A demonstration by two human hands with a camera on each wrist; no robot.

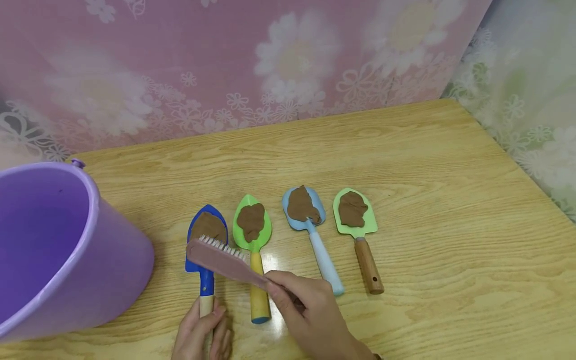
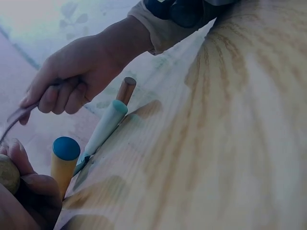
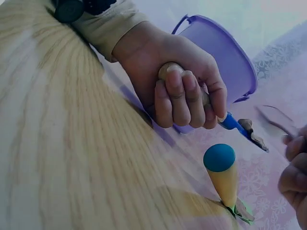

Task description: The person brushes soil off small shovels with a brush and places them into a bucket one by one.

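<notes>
My left hand (image 1: 202,332) grips the pale wooden handle of a blue trowel (image 1: 207,277), whose blade carries a lump of brown clay (image 1: 209,225). Fingers wrap that handle in the right wrist view, with the blade tilted up. My right hand (image 1: 310,310) holds a pinkish-brown brush (image 1: 220,260) by its handle. The brush head, white bristles facing away from me, overlaps the lower part of the blue blade. Under the brush handle lies a green trowel (image 1: 240,230) with a yellow handle (image 1: 260,302), also bearing brown clay.
To the right lie a light blue shovel (image 1: 324,260) and a pale green shovel (image 1: 371,220) with a brown wooden handle, each with brown clay on its blade. A large purple bucket (image 1: 121,260) stands at the left. Flowered walls (image 1: 202,60) border the wooden table (image 1: 450,200).
</notes>
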